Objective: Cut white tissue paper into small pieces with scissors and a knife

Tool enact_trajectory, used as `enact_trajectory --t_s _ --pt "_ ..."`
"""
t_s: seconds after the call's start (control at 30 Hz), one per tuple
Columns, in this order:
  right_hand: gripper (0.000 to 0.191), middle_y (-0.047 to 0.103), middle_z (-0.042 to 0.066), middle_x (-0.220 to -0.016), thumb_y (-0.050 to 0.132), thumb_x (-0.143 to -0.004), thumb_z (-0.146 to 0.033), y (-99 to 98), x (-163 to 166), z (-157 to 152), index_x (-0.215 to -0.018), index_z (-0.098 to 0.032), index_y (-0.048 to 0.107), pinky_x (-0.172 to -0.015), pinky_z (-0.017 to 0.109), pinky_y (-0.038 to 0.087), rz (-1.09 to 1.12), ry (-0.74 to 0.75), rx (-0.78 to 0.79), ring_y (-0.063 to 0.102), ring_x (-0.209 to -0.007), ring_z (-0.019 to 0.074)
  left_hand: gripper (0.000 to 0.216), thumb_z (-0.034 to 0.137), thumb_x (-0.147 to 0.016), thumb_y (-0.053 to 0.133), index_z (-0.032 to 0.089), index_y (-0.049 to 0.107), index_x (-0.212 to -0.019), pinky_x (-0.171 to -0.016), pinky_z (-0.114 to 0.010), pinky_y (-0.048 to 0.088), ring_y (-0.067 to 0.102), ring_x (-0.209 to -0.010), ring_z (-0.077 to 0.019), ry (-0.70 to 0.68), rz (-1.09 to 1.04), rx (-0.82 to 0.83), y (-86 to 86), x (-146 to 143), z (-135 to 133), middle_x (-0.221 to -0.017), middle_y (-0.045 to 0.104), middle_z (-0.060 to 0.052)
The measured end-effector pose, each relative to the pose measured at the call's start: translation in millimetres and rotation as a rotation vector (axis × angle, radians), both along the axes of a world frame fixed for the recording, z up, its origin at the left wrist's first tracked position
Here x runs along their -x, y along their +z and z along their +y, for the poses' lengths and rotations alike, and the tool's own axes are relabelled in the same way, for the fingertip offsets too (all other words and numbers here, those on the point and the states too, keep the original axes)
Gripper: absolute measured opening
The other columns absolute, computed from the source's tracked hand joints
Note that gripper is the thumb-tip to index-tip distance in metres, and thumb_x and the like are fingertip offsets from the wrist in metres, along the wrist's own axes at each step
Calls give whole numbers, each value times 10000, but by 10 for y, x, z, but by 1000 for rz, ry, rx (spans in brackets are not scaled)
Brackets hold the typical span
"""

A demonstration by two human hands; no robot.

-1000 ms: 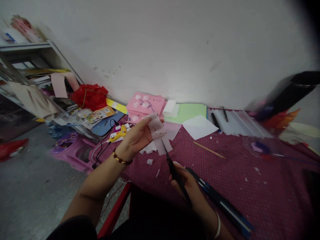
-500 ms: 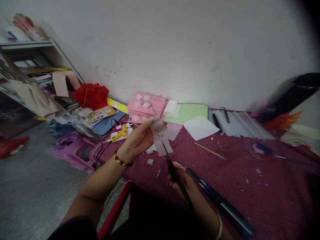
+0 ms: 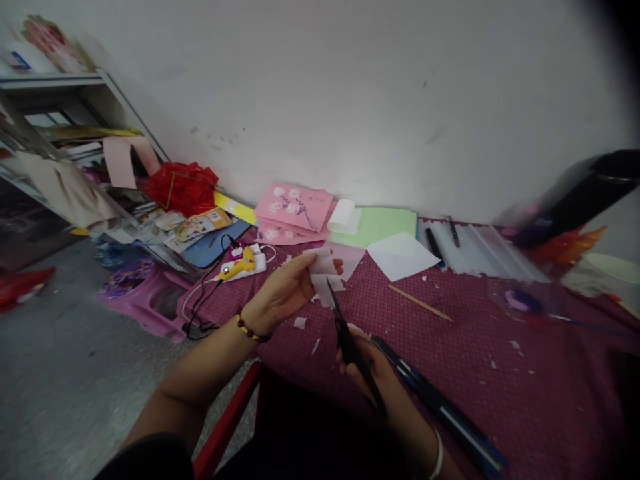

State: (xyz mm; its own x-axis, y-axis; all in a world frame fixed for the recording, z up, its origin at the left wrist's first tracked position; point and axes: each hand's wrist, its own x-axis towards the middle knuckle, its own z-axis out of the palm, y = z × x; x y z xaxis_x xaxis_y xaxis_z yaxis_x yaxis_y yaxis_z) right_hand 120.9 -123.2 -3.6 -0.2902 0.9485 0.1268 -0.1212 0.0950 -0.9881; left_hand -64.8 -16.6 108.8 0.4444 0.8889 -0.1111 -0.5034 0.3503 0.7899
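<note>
My left hand (image 3: 293,285) pinches a small piece of thin white paper (image 3: 324,261) between thumb and fingers, above the table. My right hand (image 3: 367,363) is closed around the handles of black scissors (image 3: 350,343). Their blades point up and left and lie at the lower part of the paper; whether they are parted is hard to make out. Below the hands, small white paper scraps (image 3: 300,323) lie on the dark red checked tablecloth (image 3: 480,347).
Behind stand pink flowered cards (image 3: 295,207), green paper (image 3: 385,225) and a white sheet (image 3: 404,257). A pencil (image 3: 420,302) and a long black-blue tool (image 3: 440,407) lie to the right. On the left are a yellow glue gun (image 3: 237,265), cords and a pink stool (image 3: 150,300).
My left hand has moved slightly down with the paper, whose upper edge now sits lower. My right hand and the scissors have hardly moved.
</note>
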Motion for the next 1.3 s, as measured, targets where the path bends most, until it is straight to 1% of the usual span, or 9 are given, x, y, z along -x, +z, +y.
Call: enact_trajectory --t_s 0.17,0.33,0.47,0.6,0.73,0.87,1.0,1.1,1.3 --pt "385 644 53 -896 653 -850 -502 52 -60 -55 -1124 -233 622 -832 385 541 -19 7 36 650 -854 233 273 251 -989 478 95 698 -1030 -875 -369 565 732 -885 -207 136 -11 67 95 -27 33 -985 764 -140" --pt "436 653 68 -943 600 -867 -607 144 -111 -104 -1130 -260 629 -889 407 547 -27 25 3 664 -917 253 258 249 -979 505 98 712 -1011 -876 -339 556 732 -888 -196 217 -50 -14 175 -17 53 -975 772 -129" --pt "467 675 79 -989 621 -867 -574 177 -112 -106 -1221 -269 607 -888 406 555 -37 33 35 671 -940 257 240 271 -959 549 109 711 -1035 -901 -350 550 730 -928 -208 195 -53 -45 164 9 69 -1000 768 -132" --pt "489 673 68 -924 650 -835 -587 85 -69 -52 -1186 -247 628 -843 401 566 5 35 31 670 -864 244 251 269 -962 534 110 712 -1040 -827 -342 573 735 -895 -212 137 -44 -46 114 -1 56 -1015 764 -133" --pt "557 669 63 -926 666 -813 -621 -28 -36 7 -1224 -250 597 -789 383 571 34 18 19 667 -802 226 228 256 -944 564 100 705 -1031 -800 -341 580 734 -867 -218 87 -45 -72 33 -26 30 -986 758 -145" --pt "549 670 65 -925 658 -825 -607 -8 -43 9 -1241 -256 584 -778 383 569 5 14 -13 663 -806 231 218 270 -930 595 104 708 -1017 -780 -346 587 732 -831 -211 38 -74 -51 -37 -44 8 -967 755 -151" --pt "426 671 71 -973 627 -881 -518 78 -64 -62 -1227 -271 599 -869 398 551 -49 -34 -27 658 -880 237 219 271 -920 607 125 702 -1053 -767 -349 594 735 -834 -208 58 -102 -24 -44 -63 -11 -986 757 -141" --pt "404 665 70 -998 605 -897 -509 89 -69 -103 -1223 -270 596 -903 402 536 -85 -37 -32 657 -903 238 214 250 -918 605 120 704 -1056 -788 -338 594 737 -891 -217 102 -125 -12 -41 -79 -22 -1010 759 -149" --pt "518 672 63 -927 618 -870 -567 -30 -30 -55 -1270 -242 562 -783 364 550 -68 -86 -49 646 -799 219 193 250 -920 590 137 737 -974 -738 -309 585 725 -765 -172 69 -142 15 -113 -133 -49 -958 774 -123"
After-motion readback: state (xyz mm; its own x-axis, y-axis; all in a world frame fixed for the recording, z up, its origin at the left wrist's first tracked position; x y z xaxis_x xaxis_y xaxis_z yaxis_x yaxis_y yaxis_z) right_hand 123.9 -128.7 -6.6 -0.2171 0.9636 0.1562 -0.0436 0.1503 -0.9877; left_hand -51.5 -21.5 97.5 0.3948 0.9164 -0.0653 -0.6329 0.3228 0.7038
